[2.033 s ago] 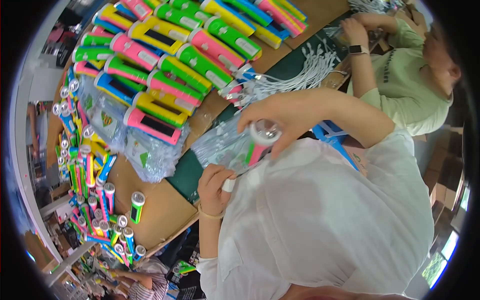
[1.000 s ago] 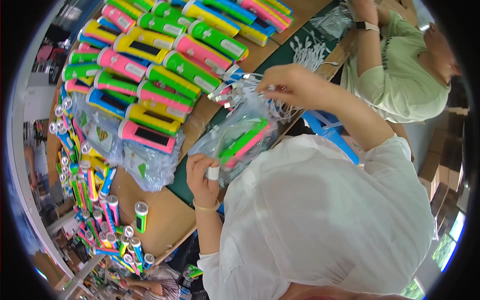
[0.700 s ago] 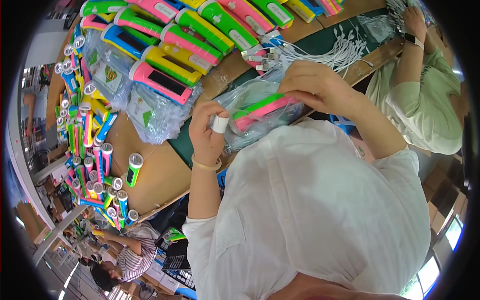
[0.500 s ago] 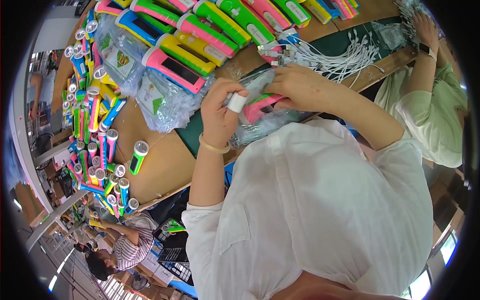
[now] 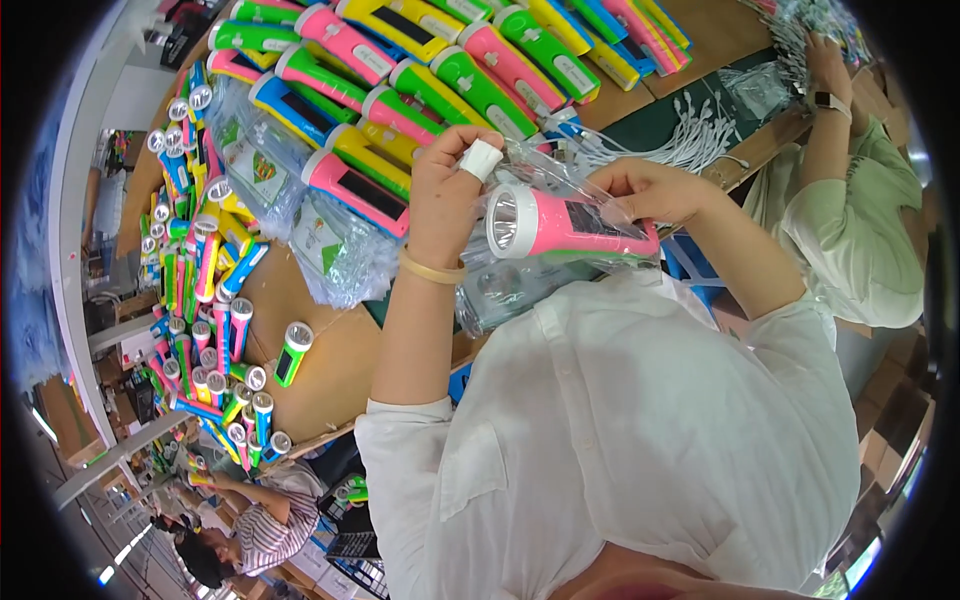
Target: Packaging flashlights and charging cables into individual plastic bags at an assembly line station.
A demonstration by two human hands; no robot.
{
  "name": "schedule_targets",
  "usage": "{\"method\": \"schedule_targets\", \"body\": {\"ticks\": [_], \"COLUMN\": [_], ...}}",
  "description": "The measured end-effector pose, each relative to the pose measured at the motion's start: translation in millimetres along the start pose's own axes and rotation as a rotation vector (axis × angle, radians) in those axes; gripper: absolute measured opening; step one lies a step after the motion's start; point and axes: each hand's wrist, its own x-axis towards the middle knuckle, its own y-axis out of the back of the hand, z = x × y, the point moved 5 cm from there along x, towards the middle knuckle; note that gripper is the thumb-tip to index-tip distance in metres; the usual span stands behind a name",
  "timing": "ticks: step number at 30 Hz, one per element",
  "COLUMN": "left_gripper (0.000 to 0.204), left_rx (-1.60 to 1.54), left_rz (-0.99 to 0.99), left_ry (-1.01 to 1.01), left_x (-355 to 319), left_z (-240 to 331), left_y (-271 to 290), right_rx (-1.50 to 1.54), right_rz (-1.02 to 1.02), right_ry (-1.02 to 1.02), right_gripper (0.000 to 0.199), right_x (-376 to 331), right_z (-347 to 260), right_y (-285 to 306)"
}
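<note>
Flashlight rows [image 5: 420, 70] behind bagged pink flashlight [image 5: 570, 225]

We see clear plastic bag [image 5: 560, 215] at centre, near us, wrapped around pink flashlight [image 5: 570, 225]; left hand [image 5: 445, 195] and right hand [image 5: 650, 190] grip its two ends. Left of it we note heap of clear bags [image 5: 300, 215] on brown table [image 5: 320, 370], each with green-and-white printed card insert, rectangular. More clear bags [image 5: 750, 85] far right on dark green mat, beside white cords. We see dark rectangular label panels on flashlights in far rows [image 5: 420, 60].
</note>
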Motion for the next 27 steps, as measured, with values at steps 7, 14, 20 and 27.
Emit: {"method": "schedule_targets", "body": {"ticks": [7, 14, 20, 27], "left_gripper": [0.020, 0.016, 0.026, 0.025], "left_rx": [-0.215, -0.205, -0.194, -0.190], "left_rz": [-0.265, -0.313, -0.374, -0.384], "left_ry": [0.218, 0.294, 0.277, 0.293], "left_x": [24, 23, 30, 30], "left_z": [-33, -33, -34, -35], "left_y": [-68, -117, -123, -124], "right_rx": [0.730, 0.951, 1.115, 1.191], "right_rz": [0.269, 0.203, 0.107, 0.020], "right_ry": [0.371, 0.583, 0.624, 0.646], "right_gripper": [0.060, 0.066, 0.066, 0.066], "right_x": [-30, -47, -56, -56], "right_z": [23, 50, 50, 53], "right_y": [14, 38, 44, 45]}}
